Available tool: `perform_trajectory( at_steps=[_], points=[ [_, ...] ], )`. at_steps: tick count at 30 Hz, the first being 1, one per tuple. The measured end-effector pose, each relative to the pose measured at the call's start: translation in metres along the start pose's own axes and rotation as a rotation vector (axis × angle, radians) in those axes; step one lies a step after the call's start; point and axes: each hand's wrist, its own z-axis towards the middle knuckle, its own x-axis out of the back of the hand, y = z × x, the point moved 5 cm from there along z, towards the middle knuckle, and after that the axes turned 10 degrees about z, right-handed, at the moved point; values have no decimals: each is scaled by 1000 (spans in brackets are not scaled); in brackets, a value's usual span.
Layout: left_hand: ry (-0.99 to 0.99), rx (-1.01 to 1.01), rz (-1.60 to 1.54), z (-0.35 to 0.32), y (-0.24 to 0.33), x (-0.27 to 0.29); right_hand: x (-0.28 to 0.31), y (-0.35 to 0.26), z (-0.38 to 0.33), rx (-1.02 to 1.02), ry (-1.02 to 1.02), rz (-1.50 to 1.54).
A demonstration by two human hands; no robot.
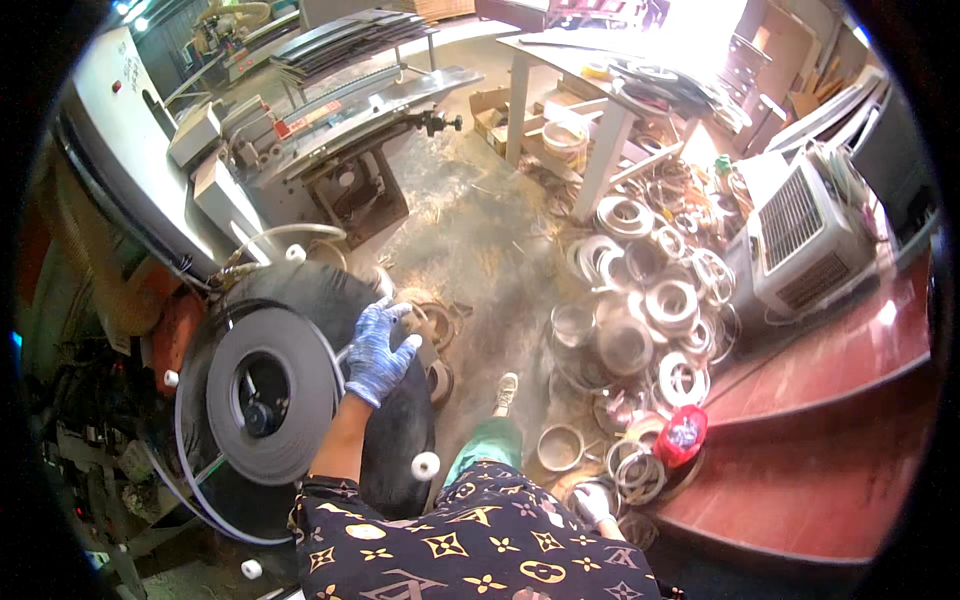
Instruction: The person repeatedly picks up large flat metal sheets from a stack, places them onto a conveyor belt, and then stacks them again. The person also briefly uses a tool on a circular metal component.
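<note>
My left hand (378, 357), in a blue-grey knitted glove with white fingertips, reaches over a large black round table (385, 450) at the left. Its fingers are spread, and nothing shows between them. Beside the hand lies a wide roll of dark grey edge banding (315, 410), its strip wound flat around an open core. White rollers, one of them a small white roller (425, 466), stand around the table's edge. Low by my right hip, my right hand (594, 500) shows in part in a pale glove. Its fingers are too hidden to read.
Many pale coils of banding (625, 345) are heaped on the floor at right, with a red bundle (682, 436) among them. Reddish panels (800, 480) and a grey air cooler (810, 235) stand farther right. Ahead are a machine (330, 150) and a table (610, 95).
</note>
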Motion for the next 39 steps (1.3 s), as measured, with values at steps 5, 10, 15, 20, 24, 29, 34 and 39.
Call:
perform_trajectory(
  at_steps=[5, 10, 15, 20, 24, 29, 34, 39],
  points=[
    [-73, 66, -236, 89, -9, -84, 58, -108, 125, 188, 59, -9],
    [-396, -136, -91, 158, 39, -185, 125, -96, 246, -66, 164, 98],
    [-537, -267, 8, 214, 61, -227, 165, -147, 321, -146, 230, 77],
    [-554, -217, -1, 299, 54, -276, 152, -134, 440, -229, -37, -70],
    [-535, -201, -17, 389, 50, -323, 175, -187, 566, -10, -156, -162],
    [-538, -156, 107, 523, 49, -377, 275, -306, 735, 38, -130, -206],
    [-485, -106, -21, 636, 40, -397, 317, -539, 832, 320, -64, -140],
    [-257, -8, -64, 750, 9, -412, 290, -740, 902, 650, -304, 85]
  ],
)
